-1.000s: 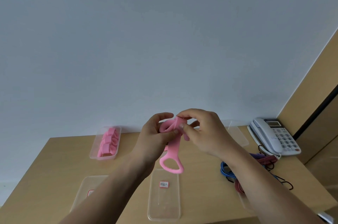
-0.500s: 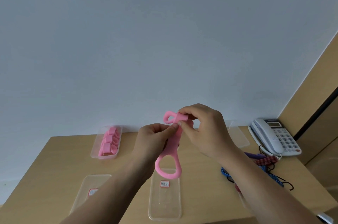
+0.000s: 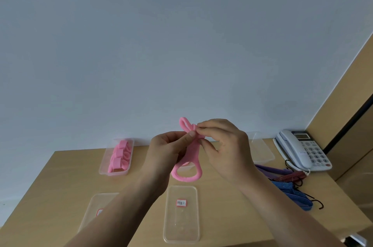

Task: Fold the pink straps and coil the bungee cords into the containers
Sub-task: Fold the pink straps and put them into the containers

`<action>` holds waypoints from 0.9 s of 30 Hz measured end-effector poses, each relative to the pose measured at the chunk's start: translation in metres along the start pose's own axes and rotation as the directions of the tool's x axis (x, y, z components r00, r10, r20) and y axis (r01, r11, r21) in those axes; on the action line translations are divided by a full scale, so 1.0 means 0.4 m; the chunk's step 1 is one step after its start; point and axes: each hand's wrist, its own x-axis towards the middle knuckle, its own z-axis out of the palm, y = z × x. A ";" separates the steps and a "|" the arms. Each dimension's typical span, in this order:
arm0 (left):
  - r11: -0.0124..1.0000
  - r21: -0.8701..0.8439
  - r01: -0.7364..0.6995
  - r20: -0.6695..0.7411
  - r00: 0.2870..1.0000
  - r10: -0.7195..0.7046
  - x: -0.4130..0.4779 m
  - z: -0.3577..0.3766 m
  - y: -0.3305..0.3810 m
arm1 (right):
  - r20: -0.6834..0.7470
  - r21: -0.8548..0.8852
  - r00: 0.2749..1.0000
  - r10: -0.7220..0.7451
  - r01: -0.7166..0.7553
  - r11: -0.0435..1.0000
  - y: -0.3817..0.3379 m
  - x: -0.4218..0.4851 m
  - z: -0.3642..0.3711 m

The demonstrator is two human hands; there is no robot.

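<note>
Only one view is given, taken from the person's head. The wooden table (image 3: 70, 176) is seen from close above, while most of the view is filled by the pale wall (image 3: 181, 45) faced ahead.

Light is soft, diffuse and moderately bright, with no source in view. The wall (image 3: 181, 45) has a grey-blue cast, a little paler at left and greyer toward the upper middle. The table (image 3: 60, 186) is evenly lit, with only a weak, soft-edged shadow beside the tub (image 3: 114, 173). There is no hard glare; the clear lid (image 3: 181, 232) shows a dull sheen on its rim.

Focus: left hand (image 3: 167, 152), right hand (image 3: 226, 150) and strap (image 3: 194, 153) are fairly sharp, slightly smeared at the fingertips. The lid's label print is unreadable and the phone (image 3: 302, 150) keys are soft.

Distortion is wide-angle: the table edges splay outward and the panel (image 3: 343, 95) leans hard. Fine texture is smoothed throughout.
</note>
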 end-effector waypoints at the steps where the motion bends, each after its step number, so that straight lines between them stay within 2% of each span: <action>1: 1.000 0.006 -0.005 -0.002 1.000 0.005 0.003 -0.004 -0.003 | 0.010 -0.001 1.000 -0.015 0.015 1.000 -0.001 0.002 -0.003; 4: 1.000 -0.001 0.004 0.010 1.000 -0.004 0.012 -0.017 -0.011 | 0.035 0.009 0.999 -0.022 0.022 1.000 0.001 0.012 -0.016; 6: 1.000 -0.001 0.009 0.045 0.999 -0.009 0.014 -0.021 -0.013 | 0.080 0.000 0.995 0.060 -0.060 0.998 0.004 0.023 -0.024; 9: 1.000 0.006 0.006 0.081 0.997 -0.006 0.016 -0.020 -0.019 | 0.308 -0.054 0.929 0.204 -0.196 0.979 0.013 0.043 -0.029; 12: 1.000 0.000 0.009 0.083 0.996 -0.009 0.019 -0.018 -0.024 | 0.468 -0.005 0.851 0.237 -0.265 0.964 0.019 0.053 -0.031; 16: 0.999 -0.030 0.039 0.101 0.994 -0.036 0.023 -0.016 -0.029 | 0.428 -0.002 0.850 0.309 -0.341 0.940 0.023 0.049 -0.035; 20: 0.992 0.047 0.120 0.202 0.971 -0.127 0.019 -0.011 -0.037 | 0.335 0.052 0.872 0.357 -0.395 0.917 0.026 0.045 -0.035; 23: 0.985 0.043 0.168 0.245 0.954 -0.173 0.016 -0.013 -0.052 | 0.275 0.046 0.898 0.343 -0.369 0.928 0.022 0.039 -0.031; 27: 0.982 -0.053 0.182 0.319 0.935 -0.156 0.017 -0.022 -0.052 | 0.213 0.010 0.942 0.258 -0.266 0.964 0.012 0.023 -0.017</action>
